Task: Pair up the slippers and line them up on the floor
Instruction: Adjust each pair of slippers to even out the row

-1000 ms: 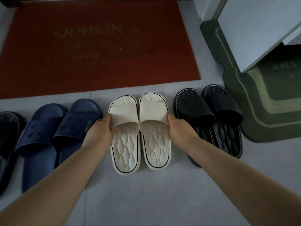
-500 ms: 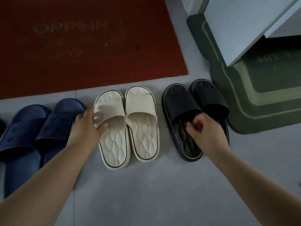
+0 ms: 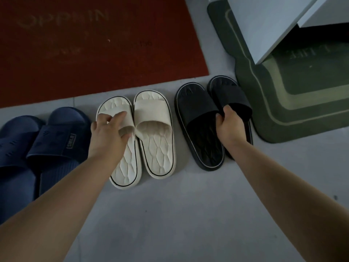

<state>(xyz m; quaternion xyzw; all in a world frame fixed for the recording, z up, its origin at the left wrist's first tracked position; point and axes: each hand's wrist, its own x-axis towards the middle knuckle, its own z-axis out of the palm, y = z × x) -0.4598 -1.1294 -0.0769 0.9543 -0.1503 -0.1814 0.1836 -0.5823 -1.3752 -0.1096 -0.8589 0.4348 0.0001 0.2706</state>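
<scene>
Three pairs of slippers stand in a row on the grey floor, toes towards the mats. The cream pair is in the middle: my left hand lies over the strap of the left cream slipper, fingers on top and thumb tucked under its rear edge, while the right cream slipper touches it. To the right, my right hand pinches the strap of the right black slipper, which slightly overlaps the left black slipper. A navy pair sits at the far left.
A red doormat lies just beyond the slippers' toes. A green mat borders the black pair on the right, under a white cabinet. Bare grey floor stretches in front of the row.
My right hand left the right cream slipper, crossed to the black pair and closed on the right black slipper's strap. My left hand stayed on the left cream slipper's strap.
</scene>
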